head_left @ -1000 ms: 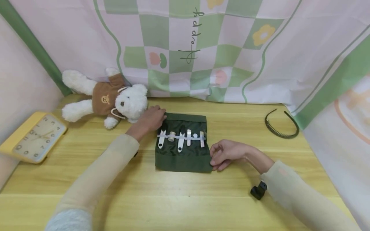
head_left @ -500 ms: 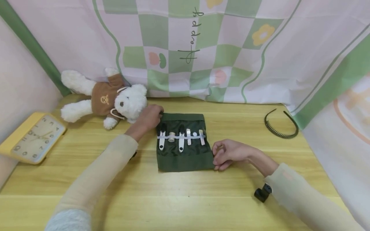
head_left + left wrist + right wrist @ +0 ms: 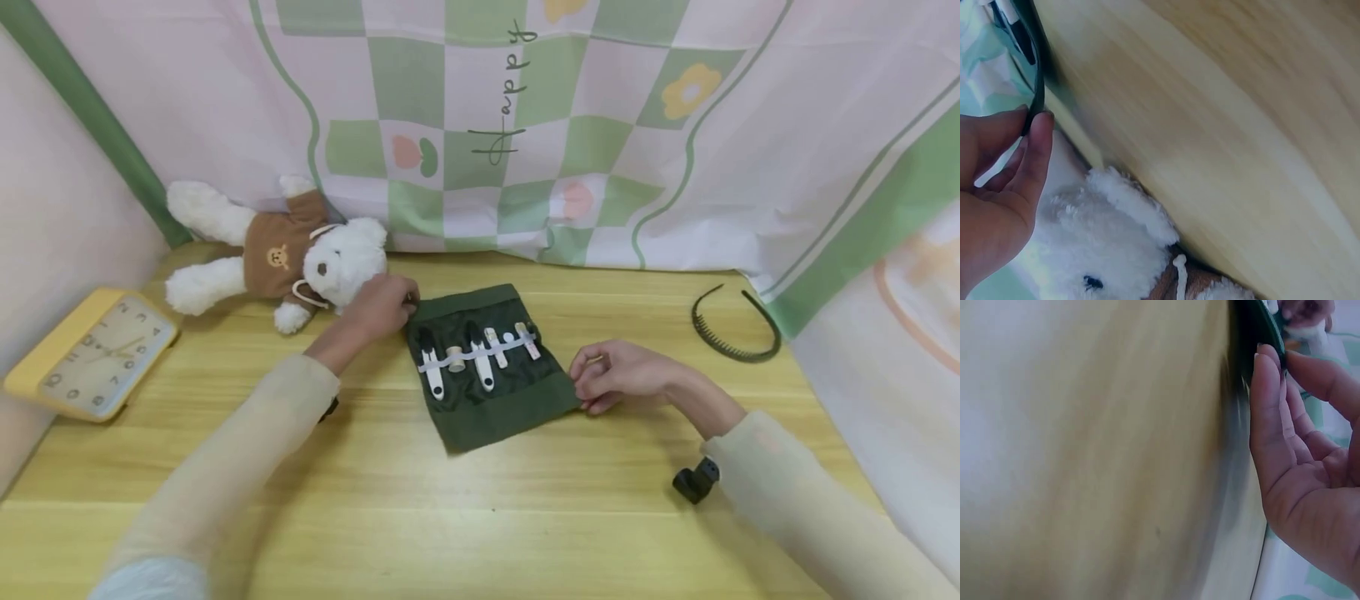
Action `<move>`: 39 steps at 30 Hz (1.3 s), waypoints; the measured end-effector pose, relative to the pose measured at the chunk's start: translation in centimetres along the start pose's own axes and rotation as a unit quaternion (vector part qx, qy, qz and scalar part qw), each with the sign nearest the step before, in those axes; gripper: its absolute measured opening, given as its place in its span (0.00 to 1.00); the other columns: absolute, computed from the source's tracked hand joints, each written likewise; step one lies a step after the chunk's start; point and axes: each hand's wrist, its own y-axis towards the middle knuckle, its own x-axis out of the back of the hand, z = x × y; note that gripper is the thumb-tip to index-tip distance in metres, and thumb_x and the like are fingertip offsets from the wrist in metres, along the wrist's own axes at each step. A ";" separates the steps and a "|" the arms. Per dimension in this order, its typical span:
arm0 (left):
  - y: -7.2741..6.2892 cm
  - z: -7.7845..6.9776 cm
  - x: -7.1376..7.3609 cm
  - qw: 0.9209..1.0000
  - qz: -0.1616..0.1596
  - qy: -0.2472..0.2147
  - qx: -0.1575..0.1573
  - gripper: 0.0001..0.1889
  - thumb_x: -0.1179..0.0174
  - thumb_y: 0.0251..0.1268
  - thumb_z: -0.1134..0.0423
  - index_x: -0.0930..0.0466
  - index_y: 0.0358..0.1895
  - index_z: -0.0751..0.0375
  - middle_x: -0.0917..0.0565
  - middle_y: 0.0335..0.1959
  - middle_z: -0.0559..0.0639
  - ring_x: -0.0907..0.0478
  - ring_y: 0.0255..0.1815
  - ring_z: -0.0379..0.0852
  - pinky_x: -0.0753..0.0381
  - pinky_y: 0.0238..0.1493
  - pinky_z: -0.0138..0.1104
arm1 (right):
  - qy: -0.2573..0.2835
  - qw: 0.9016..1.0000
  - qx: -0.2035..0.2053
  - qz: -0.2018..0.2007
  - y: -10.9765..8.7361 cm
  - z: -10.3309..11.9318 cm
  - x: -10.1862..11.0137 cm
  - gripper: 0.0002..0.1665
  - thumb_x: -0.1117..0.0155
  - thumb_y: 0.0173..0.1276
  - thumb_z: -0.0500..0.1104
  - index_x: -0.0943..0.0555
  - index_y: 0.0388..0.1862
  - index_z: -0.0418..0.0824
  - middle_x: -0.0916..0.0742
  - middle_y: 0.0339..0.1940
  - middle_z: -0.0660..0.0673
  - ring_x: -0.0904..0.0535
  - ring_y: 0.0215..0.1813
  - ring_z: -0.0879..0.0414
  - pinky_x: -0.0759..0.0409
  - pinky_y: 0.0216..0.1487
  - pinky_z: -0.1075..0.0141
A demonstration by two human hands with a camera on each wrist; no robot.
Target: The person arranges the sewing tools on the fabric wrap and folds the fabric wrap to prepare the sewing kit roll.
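Observation:
A dark green cloth organizer lies unfolded and turned askew on the wooden table. A pale elastic strip across it holds two white-handled tools with black ends, a small spool-like roll, a round white piece and two small pale clip-like pieces. My left hand pinches the organizer's far left corner between thumb and finger, as the left wrist view confirms. At its near right corner my right hand pinches the cloth edge. In the right wrist view the right thumb and fingertips meet on the green edge.
A white plush toy in a brown top lies just left of the left hand. Further left is a yellow clock. A dark toothed headband lies at the right. Printed cloth hangs behind the table.
The organizer has turned counterclockwise, its near right corner swinging right and away with my right hand. My left hand has shifted slightly left, still holding the far left corner.

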 end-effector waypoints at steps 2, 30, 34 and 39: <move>-0.2 0.0 0.1 1.000 0.004 0.002 -0.006 0.07 0.38 0.71 0.70 0.14 0.47 0.67 0.13 0.44 0.59 0.17 0.45 0.58 0.19 0.49 0.49 | -0.004 1.000 0.003 -0.008 0.0 0.1 0.5 0.14 0.37 0.70 0.28 0.28 0.50 0.25 0.14 0.36 0.37 0.15 0.38 0.47 0.13 0.45 0.54; -3.5 2.6 1.2 0.942 0.175 -0.285 -0.012 0.07 0.29 0.63 0.69 0.13 0.42 0.68 0.11 0.34 0.52 0.15 0.37 0.46 0.16 0.42 0.37 | -0.065 0.979 0.031 -0.191 3.3 3.4 6.0 0.19 0.43 0.77 0.32 0.25 0.62 0.23 0.18 0.56 0.32 0.15 0.45 0.53 0.16 0.53 0.59; -3.9 2.4 1.0 0.934 0.210 -0.289 -0.019 0.07 0.29 0.63 0.68 0.13 0.42 0.67 0.11 0.34 0.52 0.14 0.37 0.46 0.16 0.42 0.37 | -0.079 0.970 0.046 -0.227 4.3 3.8 6.1 0.17 0.40 0.76 0.32 0.23 0.59 0.23 0.15 0.53 0.33 0.14 0.42 0.56 0.16 0.51 0.60; -4.3 1.7 0.6 0.915 0.248 -0.313 -0.053 0.05 0.30 0.63 0.71 0.13 0.39 0.70 0.11 0.32 0.56 0.14 0.33 0.47 0.14 0.40 0.41 | -0.078 0.961 0.066 -0.257 5.6 4.3 6.1 0.17 0.37 0.74 0.32 0.22 0.57 0.23 0.13 0.52 0.32 0.14 0.40 0.58 0.15 0.49 0.62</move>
